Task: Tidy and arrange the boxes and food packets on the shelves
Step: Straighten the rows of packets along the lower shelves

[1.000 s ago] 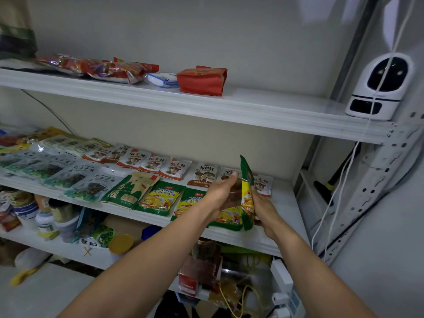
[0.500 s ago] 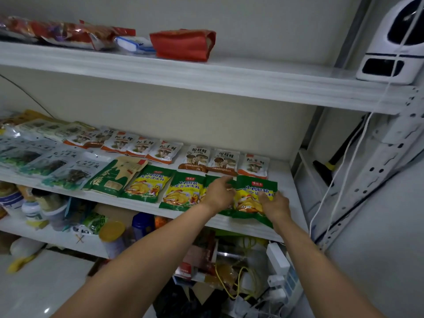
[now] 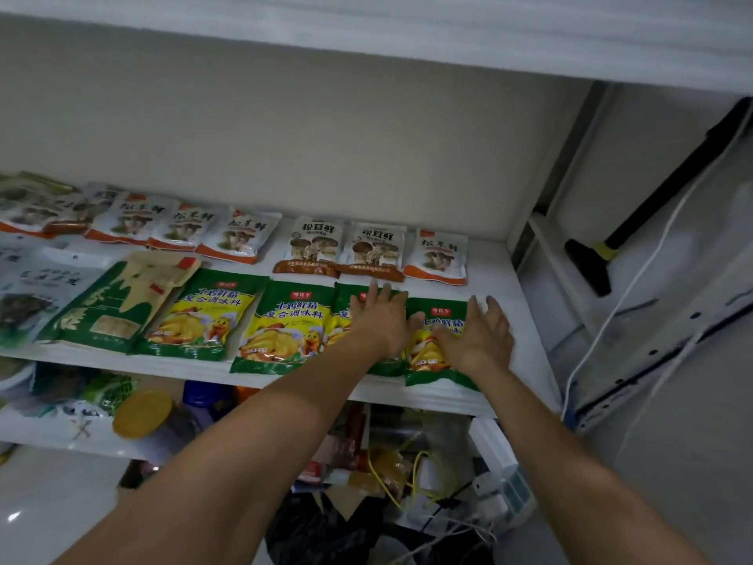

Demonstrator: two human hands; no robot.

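Head view: flat glossy green-yellow packet (image 3: 438,356) under both hands' straight fingers (image 3: 474,309).

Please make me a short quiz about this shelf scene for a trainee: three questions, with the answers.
1. True or false: the right hand grips the rightmost green packet.
2. How many green packets with a yellow chicken picture lie in the front row of the shelf?
3. Where are the mushroom packets? A: in front of the green ones. B: behind them, at the back. C: on the shelf below.
Key: 1 false; it lies flat on the packet, fingers straight. 2 four; the left hand covers part of the third. 3 B.
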